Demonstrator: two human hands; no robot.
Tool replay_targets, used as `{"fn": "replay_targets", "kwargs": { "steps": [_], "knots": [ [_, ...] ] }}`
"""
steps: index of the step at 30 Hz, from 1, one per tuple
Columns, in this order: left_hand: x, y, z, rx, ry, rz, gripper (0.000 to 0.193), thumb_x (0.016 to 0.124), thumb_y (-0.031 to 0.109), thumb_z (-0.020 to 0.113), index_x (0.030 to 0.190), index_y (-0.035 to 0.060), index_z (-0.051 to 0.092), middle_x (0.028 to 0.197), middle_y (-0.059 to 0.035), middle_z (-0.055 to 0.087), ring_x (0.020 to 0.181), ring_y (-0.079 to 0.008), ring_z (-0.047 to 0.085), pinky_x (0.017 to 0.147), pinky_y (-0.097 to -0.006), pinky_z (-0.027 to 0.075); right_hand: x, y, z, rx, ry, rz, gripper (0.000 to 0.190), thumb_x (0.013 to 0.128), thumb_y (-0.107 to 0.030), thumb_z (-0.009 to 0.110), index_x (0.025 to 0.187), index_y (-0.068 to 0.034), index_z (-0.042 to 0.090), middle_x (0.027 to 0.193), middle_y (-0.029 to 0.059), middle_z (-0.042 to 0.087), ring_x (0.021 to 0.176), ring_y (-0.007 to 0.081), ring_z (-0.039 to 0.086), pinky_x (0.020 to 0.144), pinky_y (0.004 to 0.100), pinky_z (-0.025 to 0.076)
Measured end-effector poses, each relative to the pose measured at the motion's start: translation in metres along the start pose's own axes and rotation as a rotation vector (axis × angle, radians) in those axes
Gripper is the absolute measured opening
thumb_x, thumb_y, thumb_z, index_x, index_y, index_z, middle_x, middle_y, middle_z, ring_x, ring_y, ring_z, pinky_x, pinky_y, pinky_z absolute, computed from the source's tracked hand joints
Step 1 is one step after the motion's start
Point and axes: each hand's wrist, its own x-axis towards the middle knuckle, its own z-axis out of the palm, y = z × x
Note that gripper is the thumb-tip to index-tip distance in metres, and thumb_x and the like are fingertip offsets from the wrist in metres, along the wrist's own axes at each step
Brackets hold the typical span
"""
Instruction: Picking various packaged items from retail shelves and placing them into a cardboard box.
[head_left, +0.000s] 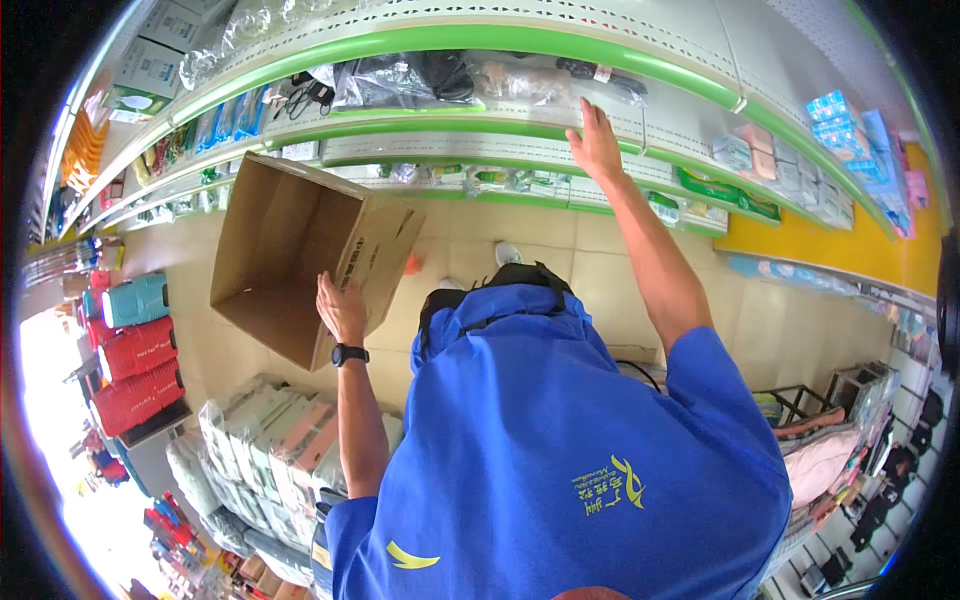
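A large cardboard box (277, 225) with its open side facing up toward me is tilted at the left, in front of the shelves. My left hand (343, 306), wearing a black watch (350, 354), grips the near side wall of the box, fingers over the rim. The inside looks bare, and printed characters run along its outer side. My right hand (598, 146) is raised and holds nothing, its thumb apart from its fingers. It reaches over the green-edged middle shelf (510, 126), below a dark item in clear wrap (611, 81).
Clear-bagged goods (405, 81) and a black adapter with cable (311, 94) lie on the shelf. Small boxes (765, 154) stand at right. Red and teal cases (139, 345) are at left, wrapped goods (262, 442) behind my left arm. Tiled floor (615, 262) lies below.
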Motion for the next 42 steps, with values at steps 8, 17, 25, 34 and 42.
{"fn": "replay_targets", "kwargs": {
  "steps": [8, 17, 25, 34, 42],
  "knots": [
    [-0.047, 0.059, -0.020, -0.020, 0.141, -0.088, 0.059, 0.086, 0.018, 0.071, 0.136, -0.0053, 0.048, 0.149, -0.0324, 0.041, 0.135, -0.0454, 0.044, 0.114, -0.0500, 0.035, 0.092, -0.010, 0.023, -0.173, -0.079, -0.161, 0.095, 0.081, -0.026, 0.077, 0.157, -0.006, 0.023, 0.162, 0.0206, 0.023, 0.148, 0.0407, 0.025, 0.115, 0.0558, 0.032],
    [-0.113, 0.051, -0.034, -0.028, 0.123, -0.351, 0.055, 0.087, 0.017, 0.072, 0.132, -0.0066, 0.051, 0.149, -0.0317, 0.041, 0.137, -0.0444, 0.043, 0.114, -0.0465, 0.036, 0.115, -0.027, 0.035, -0.491, -0.324, -0.166, 0.088, 0.078, -0.036, 0.078, 0.152, -0.011, 0.038, 0.150, 0.0150, 0.045, 0.144, 0.0362, 0.034, 0.117, 0.0575, 0.026],
    [-0.127, 0.058, -0.038, -0.054, 0.080, -0.455, 0.050, 0.089, 0.019, 0.070, 0.129, -0.0063, 0.054, 0.147, -0.0298, 0.045, 0.135, -0.0431, 0.045, 0.113, -0.0461, 0.037, 0.124, 0.008, 0.057, -0.248, -0.315, 0.003, 0.071, 0.070, -0.031, 0.077, 0.135, -0.007, 0.059, 0.122, 0.0172, 0.068, 0.116, 0.0351, 0.063, 0.103, 0.0433, 0.047],
    [-0.080, 0.088, -0.053, -0.162, 0.160, -0.273, 0.047, 0.090, 0.012, 0.068, 0.132, -0.0005, 0.053, 0.143, -0.0241, 0.052, 0.133, -0.0401, 0.048, 0.111, -0.0448, 0.039, 0.086, -0.007, 0.002, 0.874, -0.425, 0.405, 0.059, 0.073, -0.020, 0.082, 0.124, 0.005, 0.063, 0.112, 0.0136, 0.071, 0.098, 0.0211, 0.069, 0.090, 0.0329, 0.054],
    [-0.004, 0.194, -0.060, -0.815, -0.049, -0.164, 0.062, 0.093, 0.024, 0.073, 0.143, 0.0002, 0.046, 0.142, -0.0204, 0.054, 0.129, -0.0314, 0.055, 0.106, -0.0423, 0.045, 0.013, -0.090, 0.002, 1.471, -0.689, 0.504, 0.053, 0.075, -0.010, 0.081, 0.122, 0.005, 0.062, 0.109, 0.0121, 0.071, 0.095, 0.0210, 0.070, 0.087, 0.0362, 0.056]
  ]
}}
